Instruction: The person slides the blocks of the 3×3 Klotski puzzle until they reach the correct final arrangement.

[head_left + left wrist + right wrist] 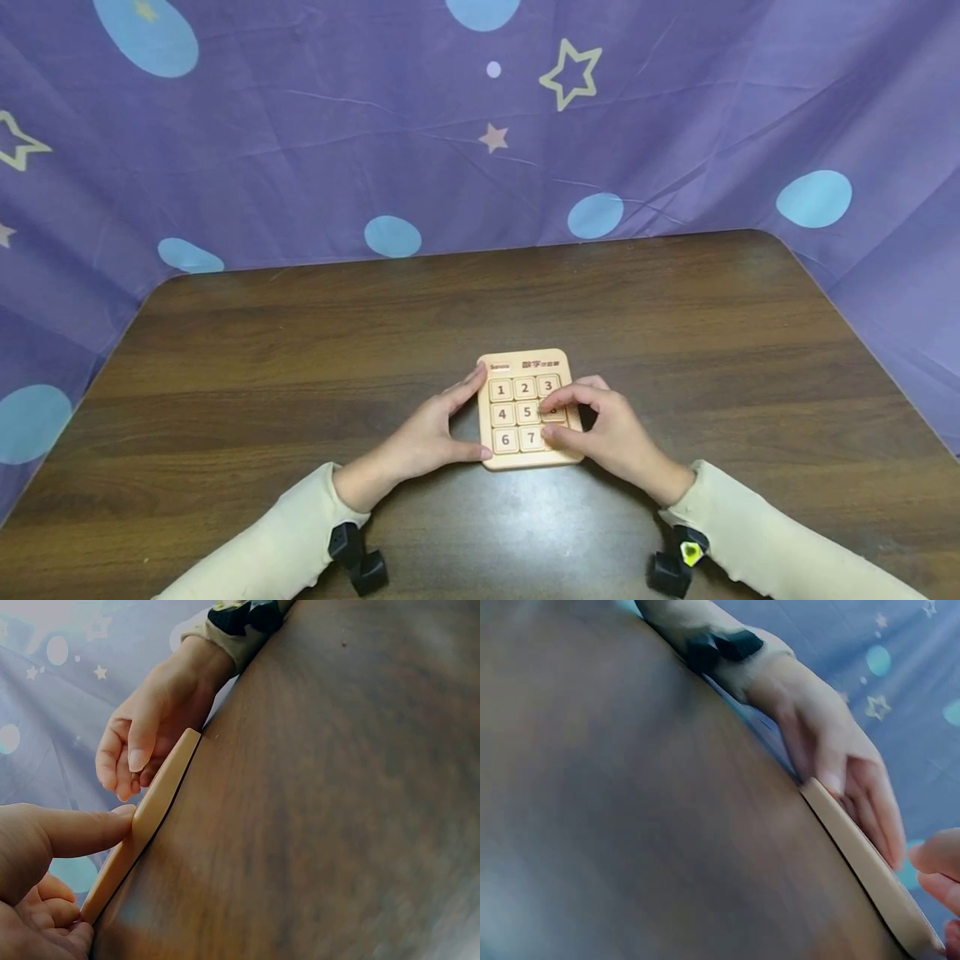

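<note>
A light wooden number slide puzzle [486, 417] lies flat on the table, printing along its far edge. Its square tiles show 1, 2 and 3 in the far row, 4 and 5 in the middle and 6 and 7 in the near row. My left hand [418, 437] holds the puzzle's left side, thumb at the near corner and fingers toward the far one. Over the right-hand column bends my right hand [618, 429], thumb and index fingertips a little apart above the tiles. It partly covers the middle-row tile [555, 416] and hides the near right corner of the grid.
The brown wooden table [300, 358] has rounded far corners. Behind and beside it hangs a purple curtain [315, 142] with stars and blue dots. Both wrists, in pale sleeves [277, 533], carry small black devices [360, 560].
</note>
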